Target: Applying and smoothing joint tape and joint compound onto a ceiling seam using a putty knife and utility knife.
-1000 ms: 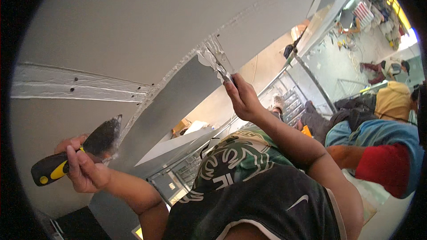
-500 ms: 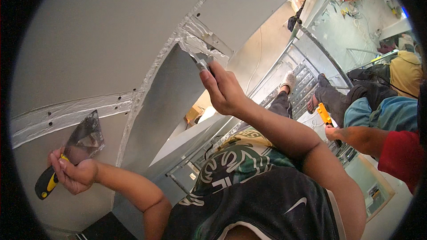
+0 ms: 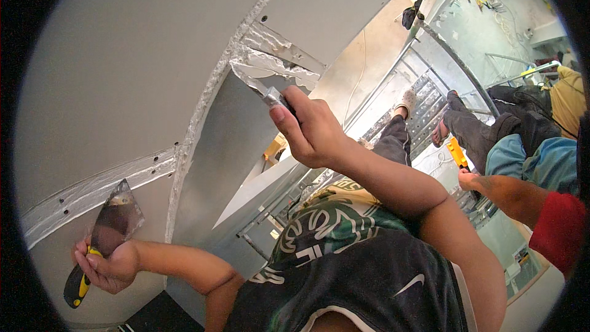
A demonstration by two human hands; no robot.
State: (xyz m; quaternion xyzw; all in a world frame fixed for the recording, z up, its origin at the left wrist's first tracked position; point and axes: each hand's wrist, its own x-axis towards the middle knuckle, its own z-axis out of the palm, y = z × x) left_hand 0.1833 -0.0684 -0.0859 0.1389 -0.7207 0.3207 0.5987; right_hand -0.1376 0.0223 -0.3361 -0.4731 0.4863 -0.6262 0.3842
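Note:
My left hand [image 3: 117,264] is closed around the black and yellow handle of a wide putty knife [image 3: 123,218]. Its metal blade points up, smeared in places, in front of a grey panel [image 3: 123,74]. My right hand [image 3: 316,132] grips a second, narrower putty knife [image 3: 251,85], mostly hidden in the fist. White compound coats its blade, whose tip is at the corner where two compound-covered seams meet. A long white seam [image 3: 206,101] runs down from there; beside it a recessed strip [image 3: 279,64] has ragged white compound on it.
To the right a co-worker in a red sleeve [image 3: 556,230] holds a yellow tool [image 3: 456,152]. A perforated metal platform [image 3: 424,107] with a curved rail [image 3: 461,67] lies below. Farther off, tools and cables [image 3: 491,6] litter the floor. Screw heads dot the left seam [image 3: 98,190].
The whole view has shifted slightly. My left hand with its putty knife appears lower; the right-hand putty knife is still at the seam corner, its handle tilted a little differently.

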